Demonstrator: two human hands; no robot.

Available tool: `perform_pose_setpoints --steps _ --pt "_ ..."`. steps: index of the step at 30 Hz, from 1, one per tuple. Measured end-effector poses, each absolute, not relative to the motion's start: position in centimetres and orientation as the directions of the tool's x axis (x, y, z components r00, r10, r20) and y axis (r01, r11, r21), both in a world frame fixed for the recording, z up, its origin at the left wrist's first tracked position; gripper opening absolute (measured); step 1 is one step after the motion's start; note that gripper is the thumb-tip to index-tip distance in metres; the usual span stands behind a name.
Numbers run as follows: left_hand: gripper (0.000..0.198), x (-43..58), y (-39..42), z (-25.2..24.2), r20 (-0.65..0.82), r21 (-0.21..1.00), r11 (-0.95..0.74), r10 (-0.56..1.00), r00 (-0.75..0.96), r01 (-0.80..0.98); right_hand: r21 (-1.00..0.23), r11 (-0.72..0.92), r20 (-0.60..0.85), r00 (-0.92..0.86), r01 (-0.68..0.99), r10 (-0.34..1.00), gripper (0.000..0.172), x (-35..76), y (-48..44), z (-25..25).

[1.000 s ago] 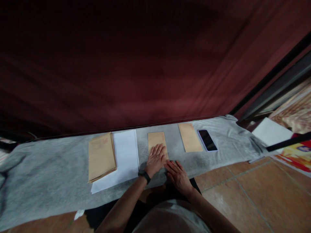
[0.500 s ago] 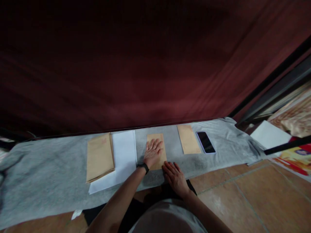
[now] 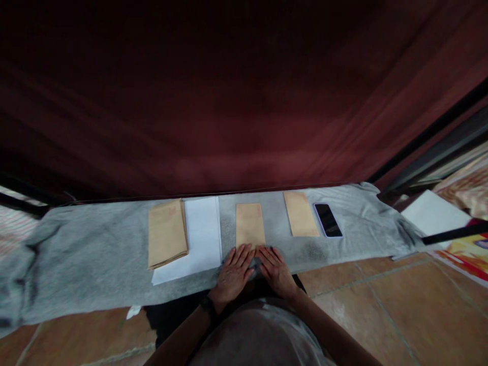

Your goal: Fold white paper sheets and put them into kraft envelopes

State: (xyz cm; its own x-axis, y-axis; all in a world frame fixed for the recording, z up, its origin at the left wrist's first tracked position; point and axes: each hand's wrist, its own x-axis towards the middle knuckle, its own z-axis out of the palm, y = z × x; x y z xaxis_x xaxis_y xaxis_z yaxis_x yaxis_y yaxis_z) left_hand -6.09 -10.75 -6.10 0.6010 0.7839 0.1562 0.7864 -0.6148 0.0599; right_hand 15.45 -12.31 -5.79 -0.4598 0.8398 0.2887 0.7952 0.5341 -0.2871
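Note:
A brown paper envelope [image 3: 249,223] lies flat on the grey cloth in front of me, its near end covered by my fingers. My left hand [image 3: 233,272], a dark band on its wrist, rests flat with fingers stretched over the envelope's near left part. At the near right corner lies my right hand [image 3: 276,269], fingers extended and touching the paper edge. Both hands are open and close together. Further right is another brown envelope [image 3: 301,214]. To the left, a stack of brown envelopes [image 3: 168,234] partly covers white paper sheets [image 3: 204,234].
A phone [image 3: 328,220] with a pale purple case lies right of the second envelope. The grey cloth [image 3: 95,254] covers a long narrow surface backed by a dark red curtain [image 3: 244,127]. A white board [image 3: 436,216] and dark metal bars [image 3: 453,234] are at the right.
My left hand has slid from the envelope's middle down to its near end, beside my right hand. The right hand stays at the near right corner. The camera view has shifted slightly.

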Motion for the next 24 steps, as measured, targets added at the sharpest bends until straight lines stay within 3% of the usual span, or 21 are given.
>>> perform_pose_setpoints --steps 12,17,24 --pt "0.063 -6.5 -11.6 -5.8 0.087 0.111 -0.610 0.792 0.604 0.784 -0.202 0.527 0.251 -0.476 0.826 0.843 0.048 19.2 -13.2 -6.5" --pt "0.067 -5.9 -11.7 -5.5 0.048 0.086 -0.613 0.790 0.611 0.786 -0.224 0.509 0.305 -0.437 0.831 0.846 0.054 17.3 -13.2 -6.8" --pt "0.074 -5.5 -11.9 -5.2 -0.002 0.072 -0.609 0.792 0.611 0.790 -0.247 0.570 0.267 -0.510 0.784 0.818 0.060 14.1 -13.7 -7.0"
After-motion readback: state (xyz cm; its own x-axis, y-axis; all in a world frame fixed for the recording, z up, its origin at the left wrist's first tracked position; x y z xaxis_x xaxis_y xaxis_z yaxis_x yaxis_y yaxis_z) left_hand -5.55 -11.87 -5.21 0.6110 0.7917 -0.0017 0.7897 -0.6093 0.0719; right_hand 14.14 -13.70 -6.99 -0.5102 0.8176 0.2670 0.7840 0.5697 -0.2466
